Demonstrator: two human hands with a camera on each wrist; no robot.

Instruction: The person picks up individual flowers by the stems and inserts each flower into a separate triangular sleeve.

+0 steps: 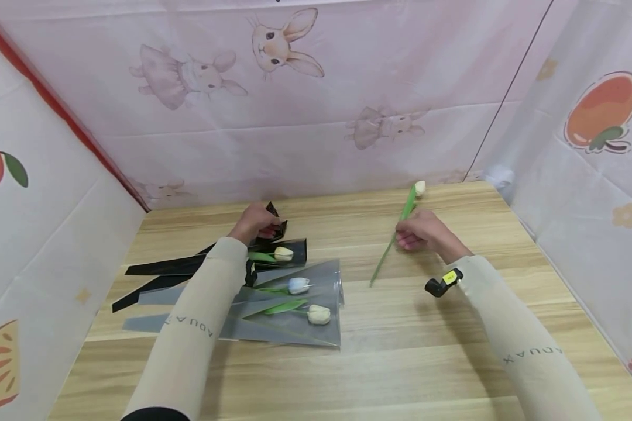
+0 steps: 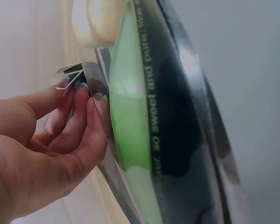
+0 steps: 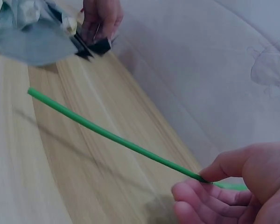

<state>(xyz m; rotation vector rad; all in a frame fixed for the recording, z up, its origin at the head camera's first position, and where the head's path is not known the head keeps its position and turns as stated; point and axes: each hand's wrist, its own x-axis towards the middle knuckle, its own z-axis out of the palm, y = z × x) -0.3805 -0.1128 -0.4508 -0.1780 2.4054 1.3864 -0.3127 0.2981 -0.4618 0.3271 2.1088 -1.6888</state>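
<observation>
My left hand (image 1: 255, 223) pinches the open end of a black flower sleeve (image 1: 279, 231) near the table's back edge. The left wrist view shows thumb and fingertips at the edge of that dark film (image 2: 76, 73), close to a wrapped tulip's green leaf (image 2: 128, 107). Over at the right, my right hand (image 1: 422, 230) holds a single white tulip (image 1: 408, 202) by its stem. Its bloom points to the back; the bare green stem (image 3: 116, 138) slants down toward the table's middle, its cut end apart from the wood in the right wrist view.
Beside my left forearm lie a cream tulip (image 1: 284, 254) in a black sleeve, and a pale blue tulip (image 1: 298, 285) and a white tulip (image 1: 318, 314) in grey sleeves. A wooden table (image 1: 400, 368) bears everything. Printed cloth walls (image 1: 305, 158) stand behind and at both sides.
</observation>
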